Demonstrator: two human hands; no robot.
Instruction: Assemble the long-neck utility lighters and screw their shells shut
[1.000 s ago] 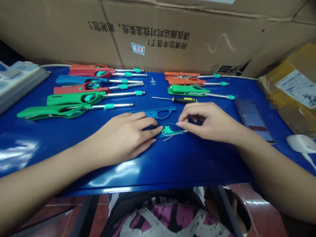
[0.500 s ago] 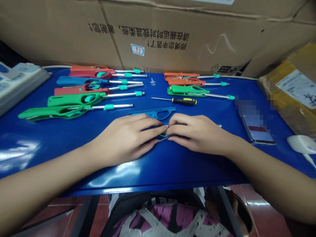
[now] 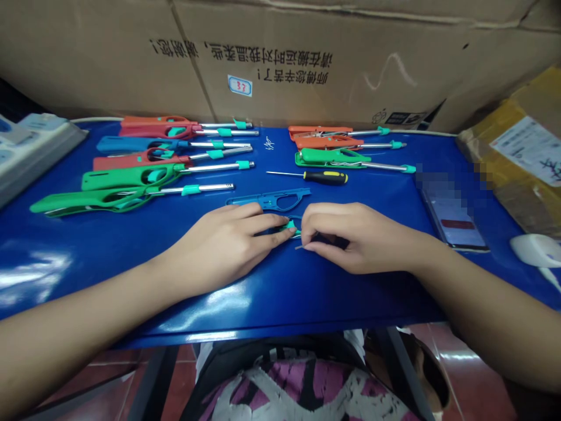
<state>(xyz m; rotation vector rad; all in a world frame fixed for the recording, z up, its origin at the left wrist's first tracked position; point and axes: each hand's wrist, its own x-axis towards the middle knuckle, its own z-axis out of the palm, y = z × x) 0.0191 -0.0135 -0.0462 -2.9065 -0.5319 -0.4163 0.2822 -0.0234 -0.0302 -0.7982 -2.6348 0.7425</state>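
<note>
My left hand (image 3: 232, 242) lies over a blue lighter body (image 3: 296, 218), its fingertips pressing at the turquoise trigger (image 3: 290, 225). Most of that lighter is hidden under both hands. My right hand (image 3: 346, 237) is closed in a pinch beside those fingertips. From its thumb and finger pokes a short, thin grey piece (image 3: 300, 247); its exact kind is too small to tell. Just beyond the hands lies a loose blue casing half (image 3: 274, 199) with a trigger opening. A black and yellow screwdriver (image 3: 326, 177) rests behind it.
Several long-necked lighters (image 3: 135, 176) lie in a row at left. Open lighter halves with parts (image 3: 333, 158) lie at back right. A phone (image 3: 453, 213), white charger (image 3: 537, 251), taped carton (image 3: 521, 146) and power strip (image 3: 35, 152) flank the blue table (image 3: 280, 304). A large cardboard box (image 3: 263, 35) stands behind.
My right fingers have drawn slightly back from the left fingertips and curled tighter, with the thin piece between them. More of the turquoise trigger shows. The left hand stays nearly in place.
</note>
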